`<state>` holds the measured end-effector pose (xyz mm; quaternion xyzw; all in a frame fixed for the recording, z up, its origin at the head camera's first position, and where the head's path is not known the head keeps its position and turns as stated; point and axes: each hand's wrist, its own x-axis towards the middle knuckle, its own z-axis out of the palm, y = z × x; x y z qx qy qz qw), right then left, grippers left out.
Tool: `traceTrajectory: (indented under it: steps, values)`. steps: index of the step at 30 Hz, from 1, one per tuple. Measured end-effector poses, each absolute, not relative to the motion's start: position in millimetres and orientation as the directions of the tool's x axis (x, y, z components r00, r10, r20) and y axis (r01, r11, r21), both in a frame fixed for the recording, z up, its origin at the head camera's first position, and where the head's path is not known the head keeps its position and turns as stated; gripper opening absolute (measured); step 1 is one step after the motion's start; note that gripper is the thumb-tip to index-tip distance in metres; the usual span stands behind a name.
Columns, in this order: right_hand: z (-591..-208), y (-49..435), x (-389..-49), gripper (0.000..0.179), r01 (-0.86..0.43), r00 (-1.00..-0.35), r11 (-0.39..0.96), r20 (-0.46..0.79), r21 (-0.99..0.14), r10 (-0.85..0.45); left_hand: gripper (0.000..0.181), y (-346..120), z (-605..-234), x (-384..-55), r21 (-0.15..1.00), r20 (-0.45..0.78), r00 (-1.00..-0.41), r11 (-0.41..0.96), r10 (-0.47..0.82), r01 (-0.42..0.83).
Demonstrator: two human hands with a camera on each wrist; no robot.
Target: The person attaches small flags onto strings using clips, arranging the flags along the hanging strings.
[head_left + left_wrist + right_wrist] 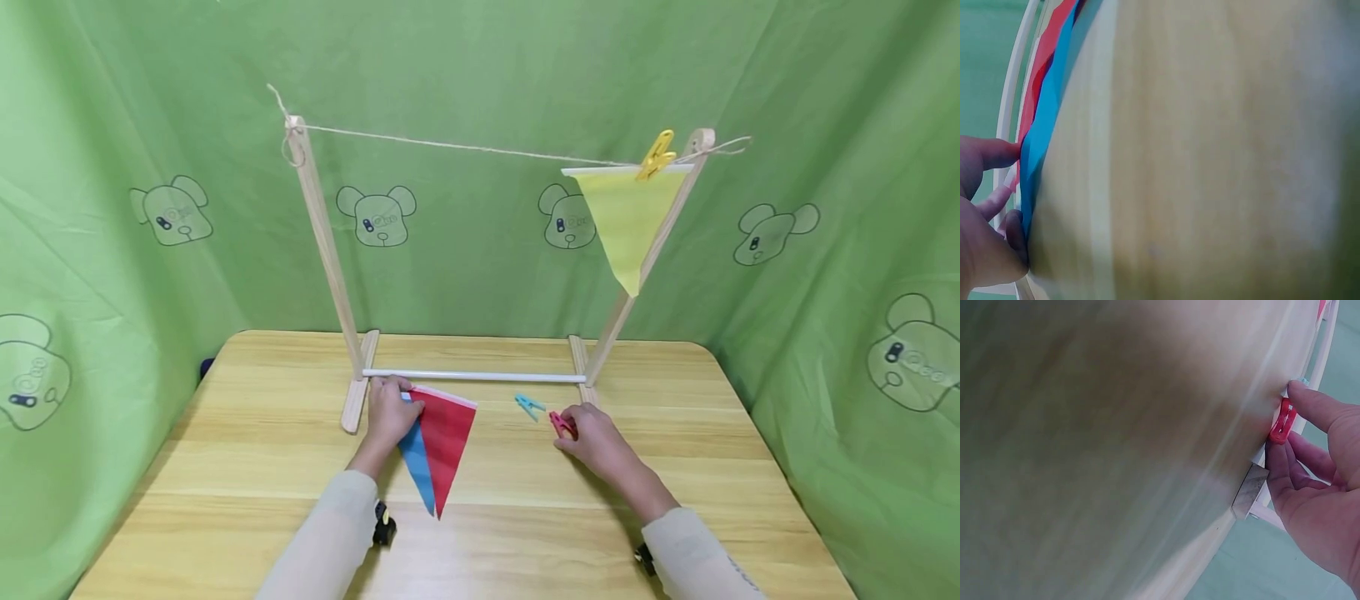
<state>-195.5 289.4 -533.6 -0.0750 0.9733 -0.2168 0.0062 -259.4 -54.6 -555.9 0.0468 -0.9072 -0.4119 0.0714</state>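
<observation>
My left hand (390, 412) pinches the upper left edge of two overlapping pennants. The red pennant (447, 433) lies on top, and part of the blue pennant (417, 458) shows from under it. In the left wrist view, the thumb and fingers press at the edge of the blue cloth (1038, 144). My right hand (600, 442) holds a red clothespin (561, 424) between thumb and fingers, low over the table. In the right wrist view the clothespin (1283, 422) sits between the fingertips. A light-blue clothespin (529, 406) lies just left of it.
A wooden frame with two posts (326, 242) stands at the back, joined by a white rod (472, 377) near the table (525, 533). A string (450, 143) runs between the post tops. A yellow pennant (630, 217) hangs at its right end from a yellow clothespin (656, 154).
</observation>
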Motion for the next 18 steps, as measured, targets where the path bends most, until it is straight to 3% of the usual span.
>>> traceTrajectory:
  steps: [10, 18]
  values:
    - [-536.0, 289.0, -196.8, 0.031, -0.138, -0.990, 0.895, 0.023, -0.424, -0.142, 0.008, -52.9, -560.3, -263.7, 0.754, 0.178, -0.964, 0.657, -0.197, 0.005]
    - [-535.3, 289.6, -196.2, 0.031, -0.140, -0.989, 0.893, 0.027, -0.427, -0.142, 0.007, -55.3, -559.8, -264.3, 0.787, 0.211, -0.955, 0.616, -0.210, 0.038]
